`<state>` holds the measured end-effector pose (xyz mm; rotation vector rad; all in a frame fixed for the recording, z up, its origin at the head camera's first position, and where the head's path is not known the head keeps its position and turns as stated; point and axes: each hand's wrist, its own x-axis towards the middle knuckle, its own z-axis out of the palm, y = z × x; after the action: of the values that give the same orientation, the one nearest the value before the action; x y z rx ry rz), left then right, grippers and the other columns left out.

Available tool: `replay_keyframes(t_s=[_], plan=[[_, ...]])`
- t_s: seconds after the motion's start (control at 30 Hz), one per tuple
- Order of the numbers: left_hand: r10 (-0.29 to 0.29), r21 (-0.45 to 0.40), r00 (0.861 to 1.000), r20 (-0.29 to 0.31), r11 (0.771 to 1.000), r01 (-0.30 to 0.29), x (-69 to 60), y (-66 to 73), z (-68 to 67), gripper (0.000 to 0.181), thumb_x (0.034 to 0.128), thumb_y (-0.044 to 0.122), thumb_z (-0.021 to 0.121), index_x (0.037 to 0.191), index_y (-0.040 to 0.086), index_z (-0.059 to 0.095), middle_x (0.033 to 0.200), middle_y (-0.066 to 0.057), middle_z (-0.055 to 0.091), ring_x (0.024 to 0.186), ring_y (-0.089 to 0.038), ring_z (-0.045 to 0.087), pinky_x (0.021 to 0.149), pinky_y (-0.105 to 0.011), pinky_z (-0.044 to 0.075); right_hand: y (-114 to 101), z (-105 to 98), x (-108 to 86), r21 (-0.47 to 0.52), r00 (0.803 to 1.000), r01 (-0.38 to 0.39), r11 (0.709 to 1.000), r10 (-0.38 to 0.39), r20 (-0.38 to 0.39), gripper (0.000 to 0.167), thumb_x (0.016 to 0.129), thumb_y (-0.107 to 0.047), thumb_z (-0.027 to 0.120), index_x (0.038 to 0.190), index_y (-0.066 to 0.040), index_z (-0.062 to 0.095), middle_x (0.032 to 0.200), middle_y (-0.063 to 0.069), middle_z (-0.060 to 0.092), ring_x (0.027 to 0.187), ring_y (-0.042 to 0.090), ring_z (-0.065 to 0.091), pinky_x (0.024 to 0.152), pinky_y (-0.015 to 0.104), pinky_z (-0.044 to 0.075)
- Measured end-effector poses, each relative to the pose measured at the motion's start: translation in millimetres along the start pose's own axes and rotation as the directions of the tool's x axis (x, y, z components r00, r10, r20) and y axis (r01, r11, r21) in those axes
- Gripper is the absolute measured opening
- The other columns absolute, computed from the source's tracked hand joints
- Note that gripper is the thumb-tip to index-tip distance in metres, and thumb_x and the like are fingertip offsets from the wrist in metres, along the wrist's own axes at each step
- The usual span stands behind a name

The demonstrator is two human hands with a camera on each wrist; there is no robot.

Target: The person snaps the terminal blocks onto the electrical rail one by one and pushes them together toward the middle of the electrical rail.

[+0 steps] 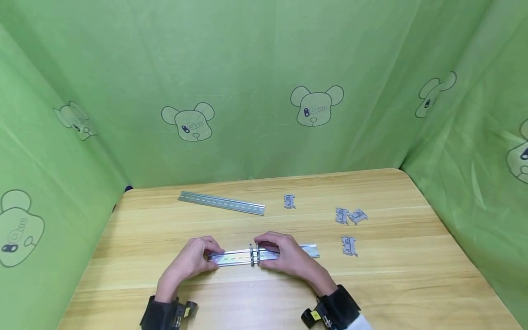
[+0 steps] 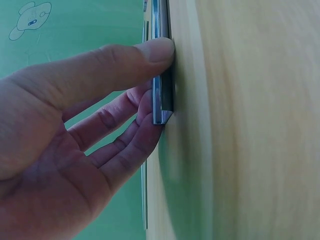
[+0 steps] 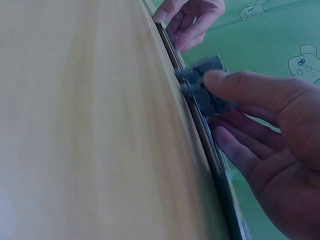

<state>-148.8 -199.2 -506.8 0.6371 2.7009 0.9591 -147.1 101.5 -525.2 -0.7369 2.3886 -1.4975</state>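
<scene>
A slotted metal DIN rail [image 1: 233, 258] lies crosswise on the table near the front. My left hand [image 1: 191, 260] grips its left end, with the thumb [image 2: 157, 50] on the near edge and fingers at the far side. Two grey terminal blocks stand upright across the rail near its middle: a left one [image 1: 252, 255] and a right one [image 1: 258, 252], with a narrow gap between them in the head view. My right hand [image 1: 290, 257] pinches the right block, thumb [image 3: 217, 80] on its near end. The rail's right end sticks out past this hand.
Behind, a second slotted DIN rail [image 1: 222, 203] lies slightly slanted on the wooden table [image 1: 136, 238]. Several loose grey terminal blocks lie flat to the right, among them one at the back [image 1: 289, 201] and one nearer [image 1: 349, 246]. Green curtains [image 1: 255, 151] enclose the table's back and sides.
</scene>
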Motion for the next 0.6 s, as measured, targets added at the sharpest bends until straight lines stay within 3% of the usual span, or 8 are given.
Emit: replay_keyframes(t_s=[0.17, 0.23, 0.4, 0.6], plan=[[0.01, 0.005, 1.0, 0.0, 1.0, -0.01, 0.2, -0.6, 0.1, 0.033, 0.0712, 0.002, 0.091, 0.102, 0.007, 0.081, 0.1, 0.002, 0.072, 0.091, -0.017, 0.065, 0.081, -0.036, 0.056, -5.6, -18.8, -6.6, -0.053, 0.999, 0.018, 0.998, -0.019, -0.028, 0.061, 0.079, -0.008, 0.087, 0.135, -0.002, 0.062, 0.132, 0.008, 0.066, 0.122, 0.028, 0.064, 0.104, 0.039, 0.051], [0.009, 0.007, 1.0, 0.002, 1.0, -0.009, 0.5, -1.0, 0.2, 0.033, 0.0715, 0.002, 0.091, 0.103, 0.008, 0.081, 0.1, 0.003, 0.071, 0.091, -0.016, 0.065, 0.081, -0.035, 0.056, -7.8, -30.2, -10.6, -0.122, 0.999, 0.005, 0.992, -0.011, -0.047, 0.057, 0.081, -0.009, 0.086, 0.134, -0.004, 0.064, 0.13, 0.007, 0.067, 0.12, 0.028, 0.064, 0.104, 0.043, 0.051], [0.011, 0.004, 1.0, 0.005, 1.0, -0.011, 0.9, -2.2, 0.5, 0.033, 0.0716, 0.002, 0.091, 0.103, 0.008, 0.081, 0.1, 0.002, 0.072, 0.091, -0.017, 0.065, 0.081, -0.036, 0.057, -9.6, -63.5, -26.6, -0.307, 0.995, -0.079, 0.948, 0.056, -0.084, 0.052, 0.083, -0.007, 0.083, 0.131, -0.006, 0.065, 0.128, 0.007, 0.068, 0.119, 0.03, 0.063, 0.103, 0.05, 0.051], [0.001, 0.001, 1.0, 0.005, 1.0, -0.001, 1.1, -3.2, 0.6, 0.033, 0.0715, 0.003, 0.091, 0.103, 0.008, 0.081, 0.101, 0.003, 0.072, 0.092, -0.016, 0.065, 0.082, -0.038, 0.056, -3.2, -100.3, -47.5, -0.407, 0.984, -0.167, 0.898, 0.123, -0.131, 0.05, 0.081, -0.003, 0.083, 0.127, -0.003, 0.066, 0.126, 0.012, 0.068, 0.119, 0.036, 0.062, 0.103, 0.055, 0.05]])
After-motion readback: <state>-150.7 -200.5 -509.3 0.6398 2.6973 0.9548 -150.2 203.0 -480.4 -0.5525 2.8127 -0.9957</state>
